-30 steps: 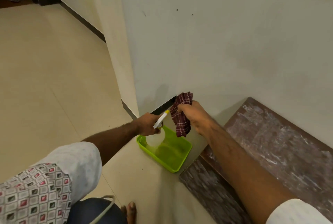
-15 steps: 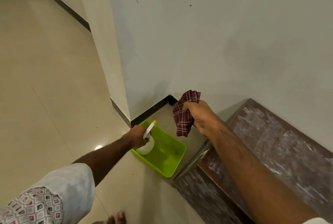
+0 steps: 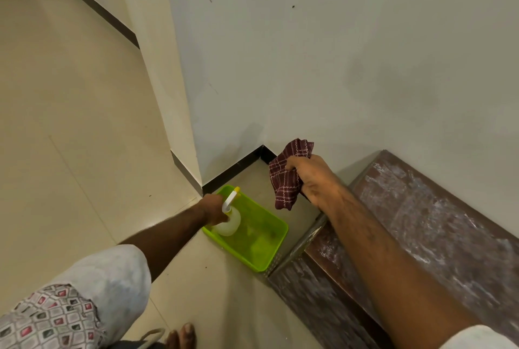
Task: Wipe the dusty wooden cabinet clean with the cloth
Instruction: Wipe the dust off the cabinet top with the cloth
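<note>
A low dark wooden cabinet (image 3: 438, 225) streaked with white dust stands against the wall at the right. My right hand (image 3: 314, 177) grips a maroon checked cloth (image 3: 286, 180), which hangs in the air just left of the cabinet's far corner. My left hand (image 3: 214, 208) holds a white spray bottle (image 3: 230, 221) with a yellow-tipped nozzle by its neck. The bottle's base is down inside a lime green plastic tray (image 3: 264, 250) on the floor.
The green tray sits on cream floor tiles beside the cabinet's left end, near a wall corner with black skirting (image 3: 233, 172). A protruding wall column (image 3: 165, 90) stands left of it. My foot in a sandal (image 3: 179, 334) shows at the bottom edge.
My left hand has lowered the spray bottle from above the tray down into it. My right hand with the cloth has shifted slightly right, toward the cabinet.
</note>
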